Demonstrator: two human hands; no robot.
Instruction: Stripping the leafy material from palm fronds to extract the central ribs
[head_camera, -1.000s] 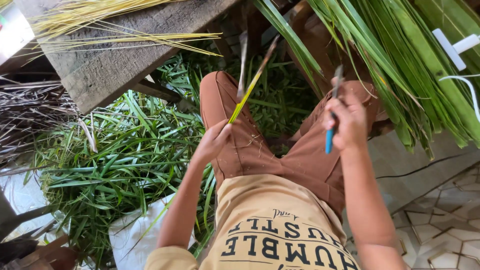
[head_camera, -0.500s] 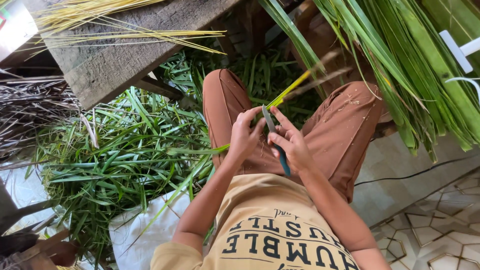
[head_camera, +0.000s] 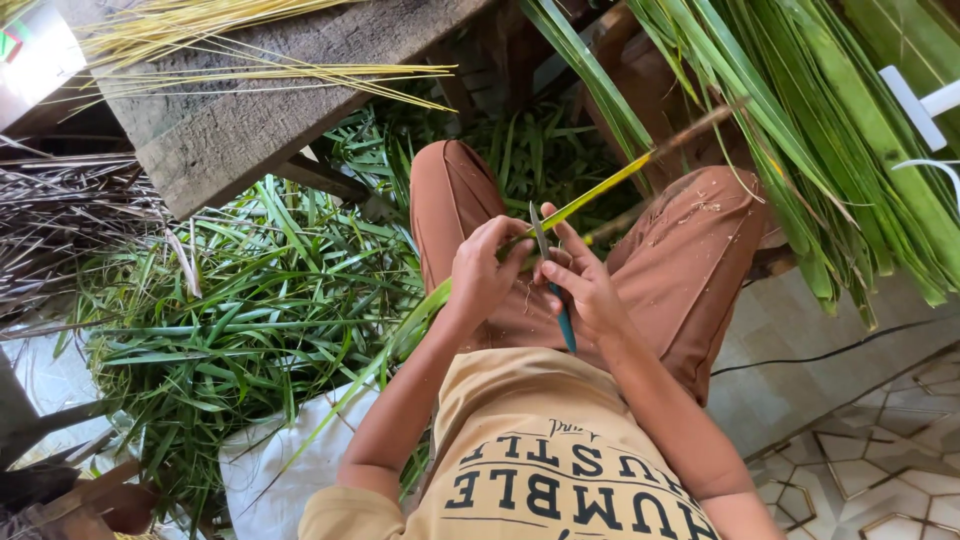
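Note:
Over my lap in brown trousers, my left hand (head_camera: 480, 272) pinches a long palm leaflet (head_camera: 600, 190) near its middle. The leaflet runs from green at the lower left to a yellow, brownish midrib at the upper right. My right hand (head_camera: 585, 285) grips a small knife (head_camera: 552, 272) with a blue handle and a grey blade. The blade points up and rests against the leaflet just beside my left fingers. Both hands are close together, almost touching.
A heap of green leaf strips (head_camera: 230, 320) covers the floor at left. A rough wooden bench (head_camera: 230, 110) with yellow stripped midribs (head_camera: 240, 70) stands above it. A bundle of long green fronds (head_camera: 830, 130) hangs at right. Tiled floor (head_camera: 880, 460) and a black cable lie at lower right.
A second ago my hands were apart, the knife raised at right. They came together over my lap, the blade now set on the leaflet, which has swung towards the upper right.

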